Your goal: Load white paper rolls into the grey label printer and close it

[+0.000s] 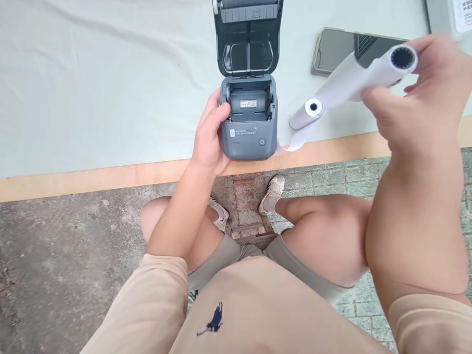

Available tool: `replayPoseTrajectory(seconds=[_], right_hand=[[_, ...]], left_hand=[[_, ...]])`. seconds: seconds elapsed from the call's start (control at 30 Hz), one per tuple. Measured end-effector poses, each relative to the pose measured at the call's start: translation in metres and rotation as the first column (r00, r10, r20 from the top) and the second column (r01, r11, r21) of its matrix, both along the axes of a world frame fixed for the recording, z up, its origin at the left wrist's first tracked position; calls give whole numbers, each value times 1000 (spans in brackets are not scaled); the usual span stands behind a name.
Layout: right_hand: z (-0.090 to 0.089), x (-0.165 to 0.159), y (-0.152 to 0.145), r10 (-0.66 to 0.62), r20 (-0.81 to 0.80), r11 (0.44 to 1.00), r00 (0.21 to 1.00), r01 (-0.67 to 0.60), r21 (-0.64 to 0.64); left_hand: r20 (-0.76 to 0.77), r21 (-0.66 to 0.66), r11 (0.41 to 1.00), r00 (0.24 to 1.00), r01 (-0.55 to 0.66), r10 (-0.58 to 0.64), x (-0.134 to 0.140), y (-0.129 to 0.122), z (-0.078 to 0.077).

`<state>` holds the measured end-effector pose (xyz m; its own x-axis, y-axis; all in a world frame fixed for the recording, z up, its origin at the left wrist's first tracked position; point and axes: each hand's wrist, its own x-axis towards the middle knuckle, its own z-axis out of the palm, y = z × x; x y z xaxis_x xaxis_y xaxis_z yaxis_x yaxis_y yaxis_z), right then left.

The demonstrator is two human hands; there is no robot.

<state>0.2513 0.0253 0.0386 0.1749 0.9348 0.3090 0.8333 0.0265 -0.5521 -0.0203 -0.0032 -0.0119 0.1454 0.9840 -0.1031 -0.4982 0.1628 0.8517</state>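
Printer in left hand, wide-cored paper roll in right hand.

We see a dark phone lying flat on the pale cover of our wood-edged counter, near a grey, partly cropped object with a white label; below, we have grey concrete, green paving and wooden bars.

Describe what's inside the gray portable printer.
Inside the printer, a small white printed sticker shows in the open paper compartment. The left hand covers part of the left rim, so what lies beneath is hidden.
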Motion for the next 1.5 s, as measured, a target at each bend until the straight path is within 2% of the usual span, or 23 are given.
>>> replayPoseTrajectory(seconds=[0.07,0.17,0.3,0.4,0.47,0.53,0.6,0.63,0.7,0.77,0.83,0.93,1.07,1.13,1.23,1.3,1.37,1.43,1.5], right_hand=[[-18,19,8,-55,28,991,998,58,-123],[-27,31,10,-128,49,982,991,133,-130],[-11,22,4,-266,251,945,930,304,-122],[0,12,0,-243,334,914,911,330,-235],[4,8,-4,-184,331,902,926,292,-317],[10,4,-11,-109,317,922,942,215,-321],[18,-3,-20,17,304,979,953,46,-200],[21,-8,-24,95,315,989,944,-54,-137],[25,-20,-28,259,367,966,893,-242,-94],[23,-32,-28,388,399,921,831,-361,-146],[18,-42,-23,443,382,897,811,-399,-192],[14,-51,-17,439,326,896,837,-384,-221],[19,-59,-19,469,291,877,834,-400,-267],[25,-60,-23,471,277,879,837,-421,-224],[35,-61,-29,524,47,851,850,-522,-48],[40,-65,-34,606,-170,792,777,-609,45],[41,-74,-37,658,-273,739,702,-672,56],[39,-86,-37,682,-202,720,703,-693,19],[35,-97,-33,673,-60,738,737,-675,-22]], left_hand=[[-8,17,1000,1000,2,-2,1,2,-2],[-35,18,1000,999,12,-11,2,2,-2],[-41,23,1000,999,17,-16,0,0,1],[-61,32,999,998,18,-16,-1,-1,1],[-62,45,999,998,22,-19,-2,-1,-1],[-28,72,997,999,31,-29,-1,-1,-2],[6,94,995,999,34,-34,-1,-1,-3],[9,92,995,999,32,-33,0,-1,-3],[-21,68,997,1000,20,-19,1,-2,-1],[-55,47,999,998,8,-5,2,-2,1],[-60,47,999,998,4,-2,2,-3,2],[-45,40,999,999,10,-8,2,-2,1],[6,82,996,1000,20,-20,2,0,-6],[12,95,995,999,28,-29,2,1,-9],[5,98,995,999,31,-31,1,0,-10],[29,103,994,999,34,-37,2,-1,-9],[71,100,994,996,47,-54,2,-2,-6],[99,82,994,992,70,-78,2,-3,-2],[91,63,994,992,85,-90,3,-4,0]])
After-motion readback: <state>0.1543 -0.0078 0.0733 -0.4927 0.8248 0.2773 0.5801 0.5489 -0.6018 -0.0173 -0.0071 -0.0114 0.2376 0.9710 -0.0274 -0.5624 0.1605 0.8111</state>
